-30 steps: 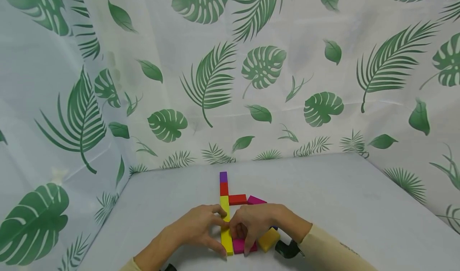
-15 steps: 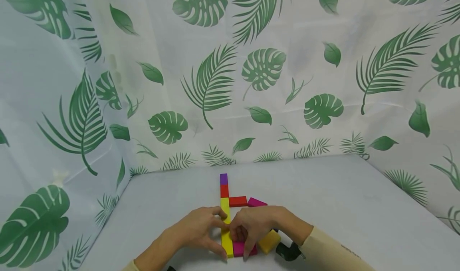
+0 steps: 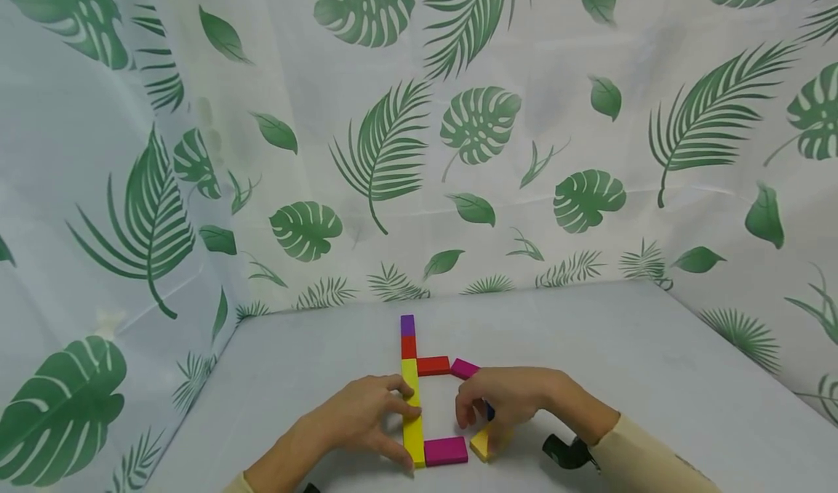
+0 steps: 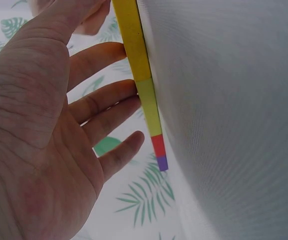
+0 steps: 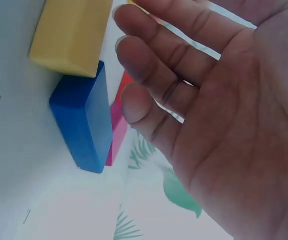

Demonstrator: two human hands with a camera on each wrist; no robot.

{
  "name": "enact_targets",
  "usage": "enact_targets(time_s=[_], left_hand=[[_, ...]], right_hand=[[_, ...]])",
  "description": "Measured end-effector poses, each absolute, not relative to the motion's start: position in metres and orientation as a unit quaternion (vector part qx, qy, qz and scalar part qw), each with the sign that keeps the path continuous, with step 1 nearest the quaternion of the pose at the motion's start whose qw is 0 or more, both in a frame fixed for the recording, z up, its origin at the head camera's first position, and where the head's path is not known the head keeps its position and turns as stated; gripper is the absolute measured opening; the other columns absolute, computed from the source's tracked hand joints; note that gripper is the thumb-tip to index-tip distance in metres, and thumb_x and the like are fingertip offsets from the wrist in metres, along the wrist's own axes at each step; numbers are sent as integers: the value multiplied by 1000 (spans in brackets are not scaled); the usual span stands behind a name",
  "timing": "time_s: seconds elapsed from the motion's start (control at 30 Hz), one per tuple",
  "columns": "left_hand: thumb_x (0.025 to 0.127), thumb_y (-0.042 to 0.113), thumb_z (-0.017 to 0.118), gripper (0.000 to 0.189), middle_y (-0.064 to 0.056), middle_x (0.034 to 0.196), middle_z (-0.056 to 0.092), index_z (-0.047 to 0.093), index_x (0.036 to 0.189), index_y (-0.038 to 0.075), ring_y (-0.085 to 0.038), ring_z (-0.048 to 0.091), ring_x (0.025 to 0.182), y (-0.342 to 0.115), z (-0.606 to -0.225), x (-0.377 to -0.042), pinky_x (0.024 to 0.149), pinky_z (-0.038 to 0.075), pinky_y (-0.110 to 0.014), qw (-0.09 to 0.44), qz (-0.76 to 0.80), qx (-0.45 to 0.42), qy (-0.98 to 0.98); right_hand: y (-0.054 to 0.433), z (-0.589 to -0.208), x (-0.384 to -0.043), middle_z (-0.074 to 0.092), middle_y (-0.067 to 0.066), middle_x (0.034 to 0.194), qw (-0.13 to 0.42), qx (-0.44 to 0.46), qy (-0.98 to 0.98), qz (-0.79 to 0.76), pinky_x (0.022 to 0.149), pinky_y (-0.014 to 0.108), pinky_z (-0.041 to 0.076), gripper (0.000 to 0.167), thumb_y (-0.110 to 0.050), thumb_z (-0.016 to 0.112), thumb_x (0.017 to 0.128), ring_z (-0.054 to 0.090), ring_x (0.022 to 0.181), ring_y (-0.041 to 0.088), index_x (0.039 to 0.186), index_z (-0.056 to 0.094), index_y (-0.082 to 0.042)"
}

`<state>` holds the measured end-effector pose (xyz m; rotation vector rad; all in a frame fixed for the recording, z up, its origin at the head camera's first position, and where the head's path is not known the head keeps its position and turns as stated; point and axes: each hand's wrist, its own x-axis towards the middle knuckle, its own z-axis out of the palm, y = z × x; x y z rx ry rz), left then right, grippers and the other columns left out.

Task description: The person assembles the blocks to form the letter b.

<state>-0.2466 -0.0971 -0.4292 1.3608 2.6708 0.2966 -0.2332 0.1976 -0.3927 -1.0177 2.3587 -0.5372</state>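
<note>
A row of wooden blocks runs away from me in the head view: yellow blocks (image 3: 411, 435), then a red block (image 3: 409, 347) and a purple block (image 3: 407, 325) at the far end. My left hand (image 3: 369, 417) rests against the left side of the yellow blocks, fingertips touching them in the left wrist view. My right hand (image 3: 507, 402) is over a separate yellow block (image 3: 480, 446), thumb near its outer side. A gap shows between its visible fingers and that block (image 5: 74, 37) in the right wrist view; thumb and index contact is hidden. A blue block (image 5: 84, 117) touches the yellow one.
A magenta block (image 3: 446, 451) extends right from the row's near end. Farther back lie another red block (image 3: 433, 366) and a second magenta block (image 3: 464, 368). White table (image 3: 314, 333) surrounds them, with a leaf-printed curtain (image 3: 419, 151) behind. A black wrist device (image 3: 564, 452) sits by the right sleeve.
My right hand has left the near magenta block and moved right to the separate yellow block. My left hand stays beside the row.
</note>
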Motion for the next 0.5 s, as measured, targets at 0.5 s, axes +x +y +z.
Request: enact_targets(time_s=[0.5], left_hand=[[76, 79, 73, 67, 11, 133, 62, 70, 132, 43, -8, 59, 113, -98, -429, -248, 103, 55, -40, 66, 97, 451, 885]], right_hand=[[197, -395, -232, 64, -13, 86, 266, -376, 869, -183, 75, 18, 51, 26, -14, 89, 80, 57, 82, 1, 94, 72, -26]])
